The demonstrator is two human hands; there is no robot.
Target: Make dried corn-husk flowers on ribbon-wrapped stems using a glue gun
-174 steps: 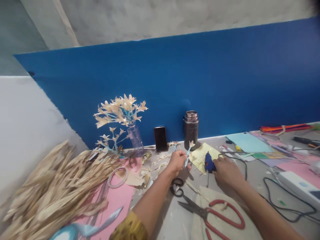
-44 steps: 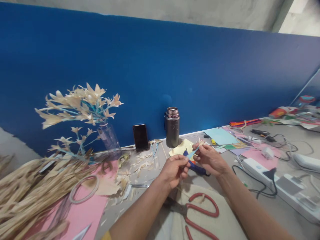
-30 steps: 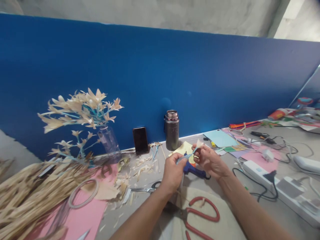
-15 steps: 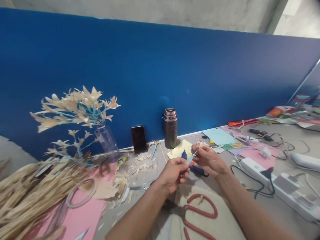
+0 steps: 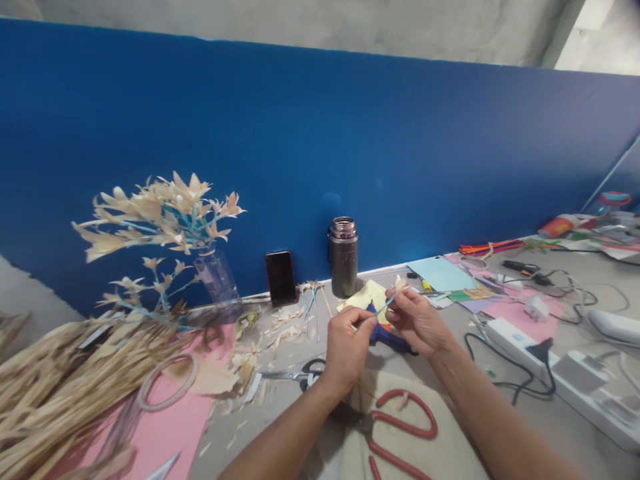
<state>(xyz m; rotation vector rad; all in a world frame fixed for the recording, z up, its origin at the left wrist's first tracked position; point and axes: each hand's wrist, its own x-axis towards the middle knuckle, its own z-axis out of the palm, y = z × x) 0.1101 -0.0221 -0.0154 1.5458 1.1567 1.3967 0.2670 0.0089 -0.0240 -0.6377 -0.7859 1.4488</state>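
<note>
Between my hands stretches a thin stem [image 5: 384, 308] wrapped in light blue, with a small cream husk-like flower [image 5: 401, 283] at its upper end. My left hand [image 5: 349, 343] is closed, pinching the stem's lower end between thumb and fingers. Just below the flower, the thumb and fingers of my right hand [image 5: 416, 323] are closed on the same stem. A blue glue gun [image 5: 394, 340] lies on the table beneath and behind the hands. Black-handled scissors [image 5: 287, 376] lie left of my left wrist. Nearest me are red-handled shears [image 5: 405, 433] on a beige cloth [image 5: 453, 433].
A dark flask [image 5: 344, 260] and a phone [image 5: 281, 279] stand against the blue partition. Left are a vase [image 5: 216, 277] of cream flowers, dried husks [image 5: 60, 380] and a tape roll [image 5: 145, 393]. On the right lie a power strip [image 5: 515, 340] and cables.
My left hand has turned and drawn slightly left along the stem. The flower now shows above my right fingers, and the scissors' handles have come into view. The camera view has shifted slightly.
</note>
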